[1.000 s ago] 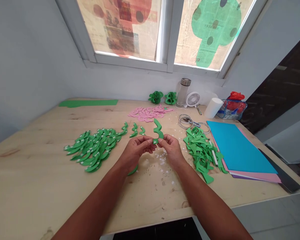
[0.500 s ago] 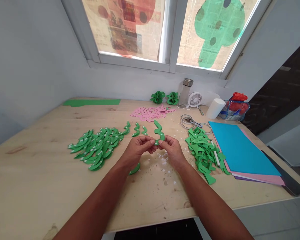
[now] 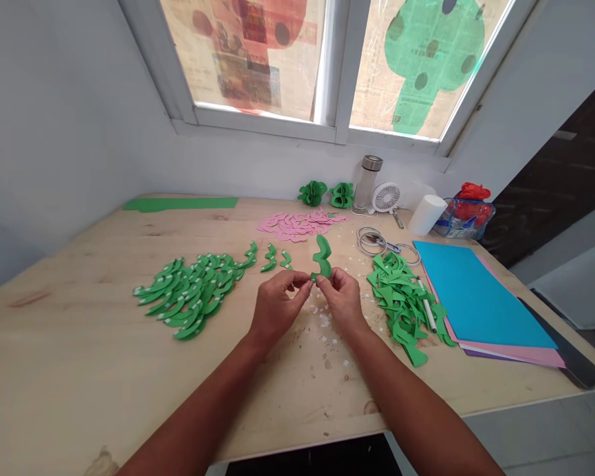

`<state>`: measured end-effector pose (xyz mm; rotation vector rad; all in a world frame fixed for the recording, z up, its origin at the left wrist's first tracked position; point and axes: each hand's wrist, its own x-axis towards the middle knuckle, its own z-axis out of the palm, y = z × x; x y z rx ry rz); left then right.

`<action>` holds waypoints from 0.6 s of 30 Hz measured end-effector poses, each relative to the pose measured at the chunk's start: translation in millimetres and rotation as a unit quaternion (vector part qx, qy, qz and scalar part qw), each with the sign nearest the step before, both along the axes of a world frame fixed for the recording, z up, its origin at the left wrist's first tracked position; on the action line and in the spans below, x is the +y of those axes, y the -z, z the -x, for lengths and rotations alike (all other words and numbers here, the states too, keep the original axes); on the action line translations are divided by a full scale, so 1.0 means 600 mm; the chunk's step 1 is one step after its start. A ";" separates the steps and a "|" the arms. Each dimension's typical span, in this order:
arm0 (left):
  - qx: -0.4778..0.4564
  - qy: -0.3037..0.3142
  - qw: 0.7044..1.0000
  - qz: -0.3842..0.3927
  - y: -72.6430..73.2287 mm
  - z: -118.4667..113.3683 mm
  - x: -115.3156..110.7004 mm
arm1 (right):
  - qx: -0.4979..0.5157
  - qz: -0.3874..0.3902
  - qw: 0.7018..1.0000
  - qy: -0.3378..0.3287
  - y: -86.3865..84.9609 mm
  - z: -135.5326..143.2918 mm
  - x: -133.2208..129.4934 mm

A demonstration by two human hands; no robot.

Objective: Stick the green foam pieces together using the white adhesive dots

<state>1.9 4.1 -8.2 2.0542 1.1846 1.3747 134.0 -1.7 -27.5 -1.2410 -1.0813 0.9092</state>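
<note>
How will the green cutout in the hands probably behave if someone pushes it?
The green cutout is probably light, because it looks thin and small. It seems fairly stiff, since it extends past the right hand without visible drooping. Pushed, it may bend where its wavy edge makes it narrow.

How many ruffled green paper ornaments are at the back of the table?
2, both behind the pink paper pieces: one ornament just left of the bottle, the other ornament farther left. None seems hidden.

bare left hand (image 3: 281, 305), bare right hand (image 3: 344, 303), uncovered forearms (image 3: 205, 400) tapering to the wrists (image 3: 260, 341)
</note>
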 end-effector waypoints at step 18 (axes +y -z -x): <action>-0.078 -0.012 0.989 0.129 0.000 -0.002 0.001 | -0.103 -0.040 0.993 0.037 -0.014 0.007 -0.015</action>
